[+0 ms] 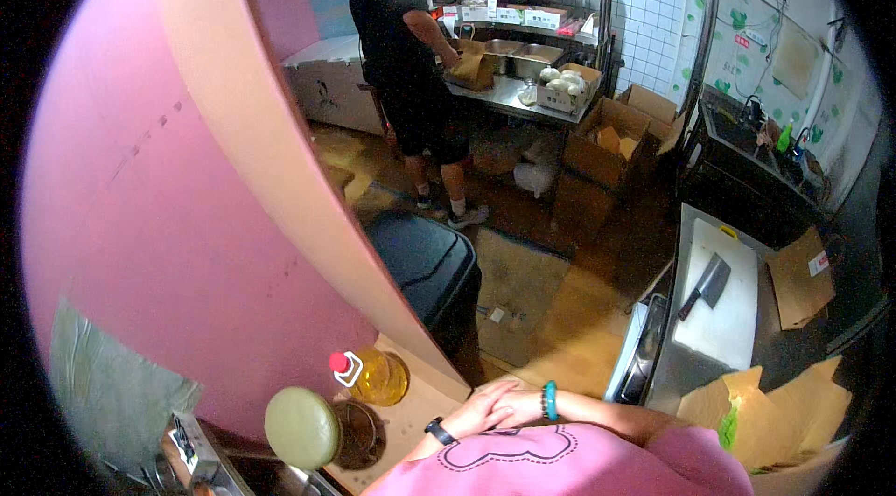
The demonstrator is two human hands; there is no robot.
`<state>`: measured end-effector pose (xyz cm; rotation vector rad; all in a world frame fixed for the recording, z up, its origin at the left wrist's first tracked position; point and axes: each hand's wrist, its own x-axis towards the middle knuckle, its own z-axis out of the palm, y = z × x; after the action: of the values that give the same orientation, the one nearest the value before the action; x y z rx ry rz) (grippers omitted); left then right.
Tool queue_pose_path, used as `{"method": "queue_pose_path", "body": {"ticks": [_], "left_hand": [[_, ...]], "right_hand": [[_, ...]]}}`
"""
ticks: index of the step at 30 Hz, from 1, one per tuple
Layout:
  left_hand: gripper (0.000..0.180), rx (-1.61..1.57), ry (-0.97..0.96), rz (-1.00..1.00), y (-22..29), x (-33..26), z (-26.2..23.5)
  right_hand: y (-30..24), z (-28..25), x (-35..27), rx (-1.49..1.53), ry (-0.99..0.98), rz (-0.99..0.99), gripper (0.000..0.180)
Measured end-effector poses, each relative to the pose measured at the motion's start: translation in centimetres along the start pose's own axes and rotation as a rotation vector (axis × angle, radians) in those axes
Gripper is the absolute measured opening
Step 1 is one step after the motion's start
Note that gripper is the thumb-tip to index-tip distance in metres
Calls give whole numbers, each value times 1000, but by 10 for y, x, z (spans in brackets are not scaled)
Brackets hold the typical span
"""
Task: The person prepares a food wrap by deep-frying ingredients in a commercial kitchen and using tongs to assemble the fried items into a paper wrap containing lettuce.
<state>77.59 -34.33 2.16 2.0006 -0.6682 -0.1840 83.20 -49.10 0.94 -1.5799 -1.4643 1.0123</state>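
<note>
My left hand [469,413], with a black watch at its wrist, and my right hand [519,408], with a teal bead bracelet, rest against each other before my pink shirt [523,459]. Their fingers are closed and overlap; no object shows in them. Left of them, on a tan ledge [425,367], a clear jug of yellow oil [381,378] with a red cap stands upright. Beside it is a dark see-through container [360,435], partly behind a round pale-green lid or cushion [302,428].
A black bin [420,263] stands past the ledge. At right, a cleaver [707,286] lies on a white cutting board [737,314] near brown paper bags [793,412]. A person in black [397,29] works over a paper bag [474,67] at the far steel counter; cardboard boxes [607,141] stand nearby.
</note>
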Motion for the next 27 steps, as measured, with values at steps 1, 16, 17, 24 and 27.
{"method": "queue_pose_path", "body": {"ticks": [1,16,17,24,27], "left_hand": [[51,-43,-48,-26,-5,15,-5],[42,-672,-326,-459,-185,157,37],[43,-430,-266,-330,-156,193,7],[46,-144,-156,-281,-98,319,-48],[44,-143,-156,-284,-108,352,-53]], "right_hand": [[6,-12,-5,11,67,-1,24],[111,-133,-30,512,52,434,26],[130,-151,-41,910,230,598,26],[220,-248,-101,183,172,248,22],[172,-312,-107,84,69,361,25]]}}
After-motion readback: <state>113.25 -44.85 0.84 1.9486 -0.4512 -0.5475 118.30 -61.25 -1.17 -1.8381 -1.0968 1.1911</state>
